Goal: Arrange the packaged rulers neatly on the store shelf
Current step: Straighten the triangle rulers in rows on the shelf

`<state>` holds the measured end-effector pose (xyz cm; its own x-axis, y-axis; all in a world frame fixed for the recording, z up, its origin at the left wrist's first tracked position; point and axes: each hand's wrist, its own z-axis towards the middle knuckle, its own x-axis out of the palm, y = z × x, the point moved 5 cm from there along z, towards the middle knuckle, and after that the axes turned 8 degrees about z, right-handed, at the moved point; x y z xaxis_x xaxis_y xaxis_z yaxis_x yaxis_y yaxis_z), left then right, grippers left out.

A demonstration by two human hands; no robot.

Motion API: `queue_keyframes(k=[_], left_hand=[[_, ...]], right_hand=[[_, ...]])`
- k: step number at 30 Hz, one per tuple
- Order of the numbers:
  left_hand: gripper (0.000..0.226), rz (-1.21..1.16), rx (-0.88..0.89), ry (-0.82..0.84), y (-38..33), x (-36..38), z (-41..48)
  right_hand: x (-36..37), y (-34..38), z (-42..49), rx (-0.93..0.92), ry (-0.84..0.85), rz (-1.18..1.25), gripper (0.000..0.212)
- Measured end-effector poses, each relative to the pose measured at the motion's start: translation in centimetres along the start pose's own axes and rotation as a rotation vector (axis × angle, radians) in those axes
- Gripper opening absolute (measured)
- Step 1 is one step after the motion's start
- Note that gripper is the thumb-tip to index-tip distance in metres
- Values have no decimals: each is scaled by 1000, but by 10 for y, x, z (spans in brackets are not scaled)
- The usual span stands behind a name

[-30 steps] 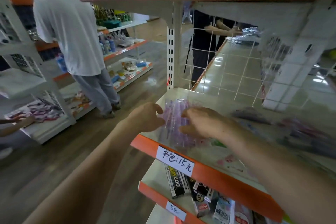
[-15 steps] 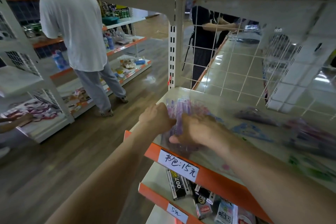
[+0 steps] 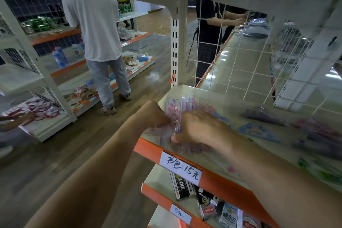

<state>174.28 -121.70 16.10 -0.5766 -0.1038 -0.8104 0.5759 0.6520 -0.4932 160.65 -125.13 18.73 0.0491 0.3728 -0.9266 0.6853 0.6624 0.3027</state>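
The left hand [image 3: 152,114] and the right hand [image 3: 200,129] are pressing in on a bundle of packaged rulers [image 3: 175,112] at the left front corner of the shelf [image 3: 201,96], just behind its orange edge and the handwritten price label [image 3: 180,167]. A second ago the two hands were lying apart on either side of the flat bundle. Now they are sitting much closer together. The left fingers are curling tight against the bundle's left side. The right fingers are bending over its right side, with the thumb tucking in at the near end. The clear, pink-and-purple packs are now sticking up beyond the knuckles instead of lying spread out. More ruler packs, one of them blue [image 3: 259,131], are lying loose further right on the same shelf. The person in a white shirt [image 3: 92,20] is standing across the aisle.
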Motion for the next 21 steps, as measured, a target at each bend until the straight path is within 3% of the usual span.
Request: queue_keyframes(k=[5,11,16,21], left_hand=[[19,-201,-3,-22,10,-7,-2],[15,-368,-13,58,14,-9,-4],[8,-441,32,94,9,-9,-7],[8,-526,57,-73,18,-25,-5]], right_hand=[[0,-6,2,7,19,15,54],[-4,-13,24,35,-39,20,17],[-2,-13,27,37,9,287,32],[-1,-14,26,28,-16,509,54]])
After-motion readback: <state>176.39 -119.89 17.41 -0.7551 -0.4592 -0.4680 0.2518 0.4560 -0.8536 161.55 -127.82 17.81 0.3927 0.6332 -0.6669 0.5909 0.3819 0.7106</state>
